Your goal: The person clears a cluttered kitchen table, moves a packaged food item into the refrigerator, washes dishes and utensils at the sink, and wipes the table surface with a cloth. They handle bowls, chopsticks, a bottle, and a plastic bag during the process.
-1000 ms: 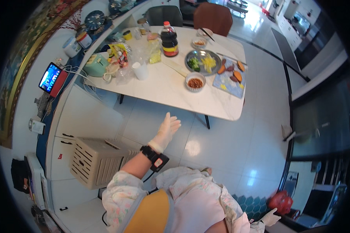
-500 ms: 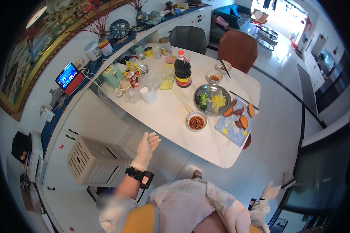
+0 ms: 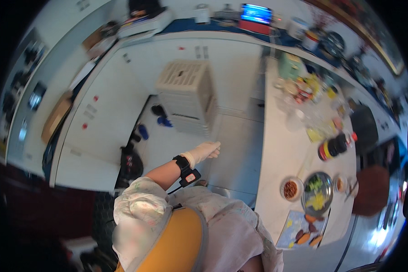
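My left hand (image 3: 205,153), in a pale thin glove, hangs in the air over the floor, left of the table. Its fingers are loosely curled together and nothing shows in them. A black wrist strap with a small dark box (image 3: 190,176) sits behind the glove. My right hand is out of sight. Closest to the left hand stands a beige slatted plastic crate (image 3: 186,97), apart from it. On the white table (image 3: 276,149) are a bowl of reddish-brown bits (image 3: 291,188), a metal plate (image 3: 309,207) with green and yellow cut food, and a dark sauce bottle (image 3: 333,147).
A patterned board (image 3: 288,229) holds cut sweet potatoes at the table's near end. Clear bags and packets (image 3: 306,90) crowd its far end. White cabinets (image 3: 99,118) stand left and behind. Slippers (image 3: 164,121) lie beside the crate. Brown chair (image 3: 371,190) at right.
The view has swung left, so the table now lies on the right and the crate ahead. My left hand's fingers have curled in. My right hand has left the view.
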Available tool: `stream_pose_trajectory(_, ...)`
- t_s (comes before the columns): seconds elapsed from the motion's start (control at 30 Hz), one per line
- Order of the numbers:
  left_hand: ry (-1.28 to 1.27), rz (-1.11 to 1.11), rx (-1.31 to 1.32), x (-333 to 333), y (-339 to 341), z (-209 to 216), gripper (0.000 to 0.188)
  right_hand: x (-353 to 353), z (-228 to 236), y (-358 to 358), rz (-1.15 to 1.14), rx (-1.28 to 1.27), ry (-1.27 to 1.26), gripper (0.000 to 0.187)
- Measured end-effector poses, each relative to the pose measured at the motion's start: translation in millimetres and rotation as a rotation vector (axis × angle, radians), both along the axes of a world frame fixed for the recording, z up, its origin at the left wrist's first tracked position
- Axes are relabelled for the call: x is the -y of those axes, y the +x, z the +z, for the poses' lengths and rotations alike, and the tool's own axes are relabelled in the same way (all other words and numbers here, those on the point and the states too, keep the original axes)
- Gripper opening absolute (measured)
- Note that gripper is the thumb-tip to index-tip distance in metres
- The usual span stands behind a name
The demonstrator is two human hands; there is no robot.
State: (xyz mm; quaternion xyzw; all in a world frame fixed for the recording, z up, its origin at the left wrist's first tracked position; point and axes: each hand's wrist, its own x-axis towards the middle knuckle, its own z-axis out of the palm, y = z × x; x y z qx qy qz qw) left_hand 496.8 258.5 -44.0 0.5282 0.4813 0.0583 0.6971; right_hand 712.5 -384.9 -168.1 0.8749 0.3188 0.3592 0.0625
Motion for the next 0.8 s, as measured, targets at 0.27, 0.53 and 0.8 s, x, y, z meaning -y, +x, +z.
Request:
stream_pose_trajectory(0.27, 0.066, 0.26, 0.262, -35.7, -108.0, -19.8, 0.036, -193.4, 22.9, 58.4, -0.169, -0.79, 0.589, 0.05)
stream_pose_trajectory(0.53, 0.211, 0.434, 0.209, -27.9, -152.5, 33.7, 0.04, -155.3, 105.6, 70.0, -0.056, -0.884, 1.31, 0.048)
stream_pose_trajectory(0.8, 0.099, 0.291, 0.144, -26.6, -100.9, 69.8, 0.035, -139.8, 109.4, 65.4, -0.792, -0.371, 0.724, 0.063)
